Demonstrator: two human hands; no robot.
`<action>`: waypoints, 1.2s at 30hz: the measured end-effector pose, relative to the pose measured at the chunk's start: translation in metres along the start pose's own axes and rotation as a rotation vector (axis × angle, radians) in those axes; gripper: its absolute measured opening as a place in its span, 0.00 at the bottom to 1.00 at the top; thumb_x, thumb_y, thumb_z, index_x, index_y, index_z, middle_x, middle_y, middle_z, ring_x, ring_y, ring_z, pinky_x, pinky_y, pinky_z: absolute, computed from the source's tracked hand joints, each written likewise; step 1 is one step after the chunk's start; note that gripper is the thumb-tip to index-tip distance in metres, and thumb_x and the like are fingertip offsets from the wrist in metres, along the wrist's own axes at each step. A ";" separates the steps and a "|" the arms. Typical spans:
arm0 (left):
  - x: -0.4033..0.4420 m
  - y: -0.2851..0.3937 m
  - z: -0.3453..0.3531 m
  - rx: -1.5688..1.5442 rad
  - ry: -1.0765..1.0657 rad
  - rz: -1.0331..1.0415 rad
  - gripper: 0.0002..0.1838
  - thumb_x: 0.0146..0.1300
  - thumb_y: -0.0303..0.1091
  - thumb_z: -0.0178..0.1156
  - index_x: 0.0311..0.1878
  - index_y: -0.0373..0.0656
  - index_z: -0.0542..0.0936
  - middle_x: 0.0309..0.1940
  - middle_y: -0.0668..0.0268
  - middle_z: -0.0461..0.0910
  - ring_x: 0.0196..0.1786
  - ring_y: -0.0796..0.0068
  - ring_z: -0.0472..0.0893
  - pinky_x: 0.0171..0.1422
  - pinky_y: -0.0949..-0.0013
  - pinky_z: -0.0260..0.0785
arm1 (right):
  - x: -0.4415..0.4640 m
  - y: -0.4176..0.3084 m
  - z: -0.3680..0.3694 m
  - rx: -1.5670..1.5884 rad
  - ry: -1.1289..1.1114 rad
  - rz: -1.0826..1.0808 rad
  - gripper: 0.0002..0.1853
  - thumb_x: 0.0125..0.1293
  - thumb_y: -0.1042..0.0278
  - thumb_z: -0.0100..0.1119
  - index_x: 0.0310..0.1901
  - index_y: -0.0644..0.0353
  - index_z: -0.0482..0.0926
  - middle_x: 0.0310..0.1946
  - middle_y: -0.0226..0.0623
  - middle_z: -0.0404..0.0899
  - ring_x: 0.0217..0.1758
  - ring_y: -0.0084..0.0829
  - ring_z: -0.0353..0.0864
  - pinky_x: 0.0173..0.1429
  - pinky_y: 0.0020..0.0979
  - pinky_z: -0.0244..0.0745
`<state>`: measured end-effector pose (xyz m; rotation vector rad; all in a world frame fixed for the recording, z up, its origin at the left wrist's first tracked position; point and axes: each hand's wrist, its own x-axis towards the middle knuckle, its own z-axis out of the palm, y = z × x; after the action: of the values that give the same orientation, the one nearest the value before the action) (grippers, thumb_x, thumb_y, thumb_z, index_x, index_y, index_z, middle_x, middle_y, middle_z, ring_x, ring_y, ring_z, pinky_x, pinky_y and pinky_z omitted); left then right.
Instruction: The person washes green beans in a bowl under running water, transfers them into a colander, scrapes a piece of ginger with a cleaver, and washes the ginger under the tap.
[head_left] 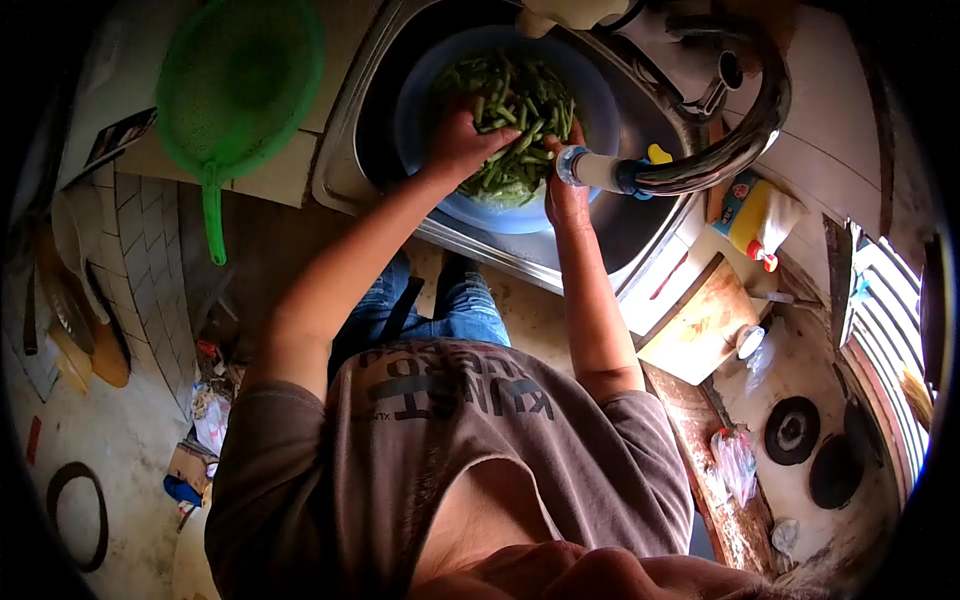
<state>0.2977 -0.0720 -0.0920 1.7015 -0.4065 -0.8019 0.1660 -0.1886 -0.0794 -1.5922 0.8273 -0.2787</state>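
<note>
Left grip point(468, 148) curled into the green beans point(520, 108), thumb over top; right grip point(567, 190) at their right side, fingers partly behind the spout point(600, 170), closure can't tell. Beans sit in blue basin point(415, 115), toward left edge of sink point(335, 172). Step looks like two-handed turning or gathering; further handling calls for hands low, inside basin rim. Left forearm slants inward, right reaches nearly straight ahead.
</note>
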 end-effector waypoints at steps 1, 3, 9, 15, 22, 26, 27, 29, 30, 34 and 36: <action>0.001 0.002 -0.002 0.306 0.038 0.280 0.26 0.53 0.36 0.69 0.57 0.45 0.74 0.58 0.56 0.69 0.57 0.60 0.74 0.60 0.60 0.68 | 0.005 -0.020 0.003 0.161 0.014 0.184 0.36 0.64 0.66 0.58 0.71 0.61 0.53 0.63 0.44 0.66 0.64 0.35 0.66 0.66 0.40 0.61; -0.005 0.004 -0.005 0.317 -0.017 0.192 0.27 0.52 0.34 0.68 0.58 0.48 0.74 0.63 0.57 0.63 0.62 0.57 0.69 0.63 0.56 0.65 | 0.012 0.000 -0.007 -0.031 0.005 -0.045 0.36 0.60 0.68 0.61 0.69 0.58 0.57 0.65 0.51 0.62 0.64 0.42 0.66 0.66 0.43 0.62; -0.030 0.006 -0.014 1.180 -0.701 0.148 0.18 0.52 0.37 0.67 0.49 0.56 0.82 0.73 0.70 0.52 0.73 0.41 0.47 0.71 0.36 0.48 | -0.003 0.030 0.005 -0.898 -0.239 -0.250 0.34 0.51 0.64 0.67 0.62 0.41 0.70 0.70 0.52 0.50 0.72 0.56 0.49 0.70 0.51 0.55; -0.015 -0.016 -0.030 1.236 -0.545 0.240 0.14 0.53 0.32 0.62 0.43 0.59 0.85 0.67 0.71 0.65 0.75 0.50 0.48 0.76 0.39 0.33 | 0.014 0.062 -0.015 -1.029 -0.552 -0.051 0.32 0.51 0.68 0.67 0.61 0.43 0.71 0.67 0.50 0.59 0.72 0.54 0.52 0.72 0.45 0.55; -0.019 -0.005 -0.030 1.299 -0.736 0.075 0.12 0.59 0.38 0.58 0.44 0.68 0.84 0.64 0.74 0.69 0.73 0.61 0.57 0.74 0.34 0.28 | -0.008 0.059 -0.011 -0.985 -0.484 -0.320 0.25 0.53 0.74 0.59 0.56 0.46 0.75 0.64 0.48 0.62 0.57 0.50 0.73 0.56 0.43 0.72; -0.020 -0.014 -0.033 1.050 -0.996 0.012 0.13 0.60 0.38 0.58 0.48 0.64 0.83 0.66 0.73 0.67 0.73 0.60 0.57 0.74 0.35 0.27 | -0.015 0.047 0.005 -0.787 -0.355 -0.372 0.30 0.49 0.77 0.60 0.56 0.40 0.74 0.59 0.52 0.68 0.60 0.56 0.66 0.57 0.47 0.70; -0.021 -0.010 -0.032 1.046 -1.004 0.006 0.13 0.60 0.38 0.58 0.48 0.64 0.83 0.66 0.73 0.67 0.73 0.60 0.57 0.74 0.35 0.27 | -0.020 0.047 0.007 -0.783 -0.500 -0.415 0.31 0.49 0.77 0.61 0.57 0.40 0.74 0.60 0.54 0.66 0.62 0.58 0.64 0.57 0.46 0.69; -0.015 0.000 -0.029 1.136 -0.958 -0.088 0.14 0.61 0.38 0.58 0.49 0.64 0.83 0.67 0.74 0.65 0.74 0.60 0.54 0.73 0.34 0.30 | -0.012 0.054 -0.002 -0.804 -0.579 -0.458 0.27 0.51 0.76 0.60 0.55 0.43 0.76 0.59 0.52 0.69 0.60 0.55 0.68 0.57 0.45 0.69; -0.020 -0.003 -0.029 1.259 -0.720 0.094 0.14 0.61 0.38 0.58 0.50 0.64 0.82 0.67 0.75 0.64 0.74 0.62 0.54 0.73 0.34 0.32 | -0.006 0.055 -0.009 -0.710 -0.471 -0.311 0.24 0.53 0.76 0.58 0.54 0.45 0.77 0.56 0.52 0.72 0.58 0.54 0.70 0.56 0.45 0.70; -0.027 -0.002 -0.032 1.061 -0.899 0.054 0.12 0.60 0.35 0.58 0.46 0.57 0.84 0.64 0.72 0.69 0.71 0.64 0.59 0.72 0.40 0.45 | -0.017 0.076 0.005 -0.835 -0.313 -0.360 0.20 0.54 0.80 0.53 0.49 0.53 0.79 0.49 0.50 0.77 0.53 0.54 0.74 0.53 0.43 0.72; -0.016 -0.023 -0.032 0.942 -0.952 -0.009 0.11 0.59 0.34 0.59 0.45 0.55 0.84 0.61 0.70 0.71 0.67 0.63 0.63 0.68 0.46 0.54 | -0.023 0.071 0.009 -0.662 -0.480 -0.336 0.23 0.51 0.83 0.52 0.50 0.53 0.78 0.51 0.51 0.75 0.54 0.53 0.74 0.54 0.42 0.73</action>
<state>0.3057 -0.0325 -0.1058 2.0305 -1.6236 -1.5642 0.1299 -0.1659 -0.1417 -2.2998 0.2738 0.1676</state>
